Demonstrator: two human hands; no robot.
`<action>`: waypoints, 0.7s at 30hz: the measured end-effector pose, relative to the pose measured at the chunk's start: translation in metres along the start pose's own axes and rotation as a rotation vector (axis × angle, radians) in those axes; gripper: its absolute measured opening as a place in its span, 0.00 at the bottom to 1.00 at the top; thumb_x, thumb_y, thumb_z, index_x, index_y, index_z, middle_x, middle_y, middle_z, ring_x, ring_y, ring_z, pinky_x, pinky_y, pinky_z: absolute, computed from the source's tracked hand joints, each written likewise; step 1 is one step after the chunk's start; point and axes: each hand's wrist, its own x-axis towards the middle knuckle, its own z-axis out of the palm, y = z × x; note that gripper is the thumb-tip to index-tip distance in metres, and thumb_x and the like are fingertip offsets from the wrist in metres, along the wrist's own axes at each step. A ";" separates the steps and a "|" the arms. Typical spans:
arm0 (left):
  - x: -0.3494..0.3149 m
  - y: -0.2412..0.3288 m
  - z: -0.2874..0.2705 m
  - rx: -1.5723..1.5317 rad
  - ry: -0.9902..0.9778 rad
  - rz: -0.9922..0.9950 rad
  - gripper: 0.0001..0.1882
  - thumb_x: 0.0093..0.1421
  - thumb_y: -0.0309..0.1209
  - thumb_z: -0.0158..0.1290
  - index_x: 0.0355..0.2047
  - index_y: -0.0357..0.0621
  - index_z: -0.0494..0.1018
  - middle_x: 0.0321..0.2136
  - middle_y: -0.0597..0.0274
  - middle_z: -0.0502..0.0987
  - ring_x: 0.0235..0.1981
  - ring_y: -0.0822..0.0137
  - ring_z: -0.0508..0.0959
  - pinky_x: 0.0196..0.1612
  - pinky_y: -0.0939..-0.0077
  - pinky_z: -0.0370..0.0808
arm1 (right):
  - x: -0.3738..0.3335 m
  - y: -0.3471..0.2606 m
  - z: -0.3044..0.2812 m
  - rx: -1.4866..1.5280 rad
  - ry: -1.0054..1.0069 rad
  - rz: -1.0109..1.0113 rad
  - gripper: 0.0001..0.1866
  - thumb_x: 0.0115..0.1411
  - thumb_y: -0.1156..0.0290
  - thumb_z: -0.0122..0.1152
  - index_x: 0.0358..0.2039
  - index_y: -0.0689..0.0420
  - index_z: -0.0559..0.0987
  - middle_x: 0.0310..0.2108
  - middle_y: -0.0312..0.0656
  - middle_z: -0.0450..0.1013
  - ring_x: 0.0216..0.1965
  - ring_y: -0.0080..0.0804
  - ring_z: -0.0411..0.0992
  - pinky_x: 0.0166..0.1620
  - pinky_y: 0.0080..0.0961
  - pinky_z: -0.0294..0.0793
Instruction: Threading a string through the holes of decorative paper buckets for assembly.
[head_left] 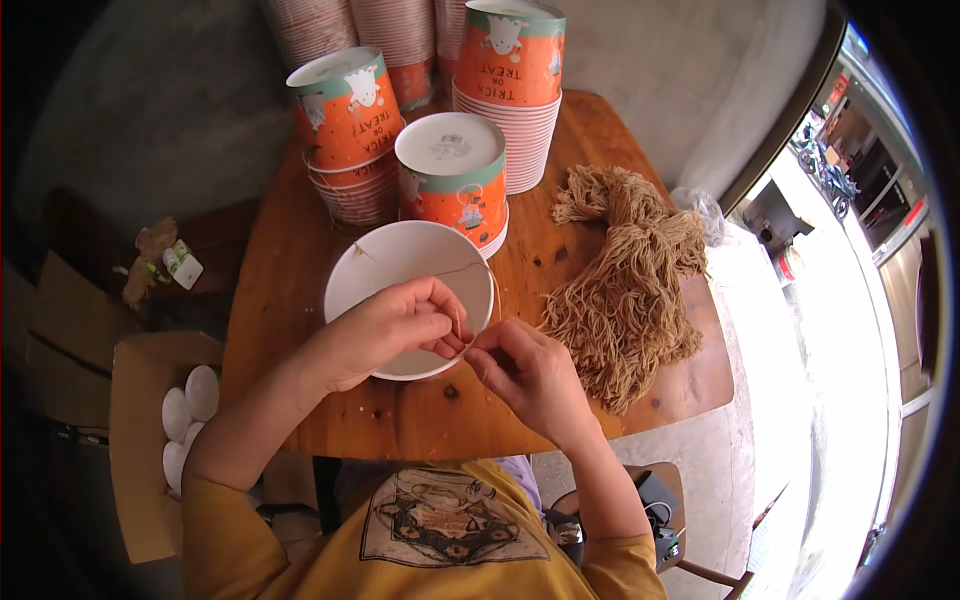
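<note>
A white-lined paper bucket (378,285) stands at the near middle of the wooden table, its open mouth facing me. Across that mouth runs a thin tan string (498,292), which passes over the right rim and down toward my fingers. My left hand (395,330) reaches over the bucket's near side, fingers curled and closed on the string. Just right of it, at the bucket's near right rim, my right hand (530,378) pinches the string between thumb and forefinger. The fingertips of both hands nearly meet; the exact string ends there are too small to make out.
Behind the bucket stand upside-down stacks of orange and green printed buckets (450,195). A heap of tan strings (640,290) lies on the right of the wooden table (480,425). Below the table's left edge, a cardboard box (140,430) holds several white round pieces (202,392).
</note>
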 end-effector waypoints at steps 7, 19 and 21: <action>0.000 0.003 0.001 0.064 0.005 -0.071 0.07 0.64 0.25 0.51 0.41 0.37 0.72 0.35 0.63 0.77 0.38 0.75 0.76 0.45 0.81 0.73 | 0.005 -0.001 0.000 0.011 -0.037 0.014 0.06 0.60 0.69 0.63 0.34 0.57 0.77 0.29 0.43 0.75 0.28 0.43 0.76 0.31 0.34 0.75; 0.015 0.000 0.002 0.083 -0.072 -0.078 0.05 0.65 0.26 0.48 0.40 0.39 0.70 0.33 0.66 0.75 0.32 0.78 0.72 0.37 0.81 0.72 | 0.039 -0.015 -0.056 -0.220 -0.390 -0.144 0.06 0.57 0.72 0.65 0.33 0.56 0.77 0.30 0.41 0.73 0.28 0.39 0.75 0.31 0.32 0.74; 0.017 -0.004 0.005 0.062 -0.056 -0.071 0.04 0.66 0.26 0.49 0.40 0.40 0.70 0.32 0.67 0.74 0.31 0.78 0.72 0.37 0.81 0.71 | 0.049 -0.020 -0.057 -0.139 -0.396 -0.164 0.06 0.57 0.72 0.66 0.33 0.57 0.77 0.31 0.40 0.73 0.29 0.38 0.74 0.31 0.31 0.73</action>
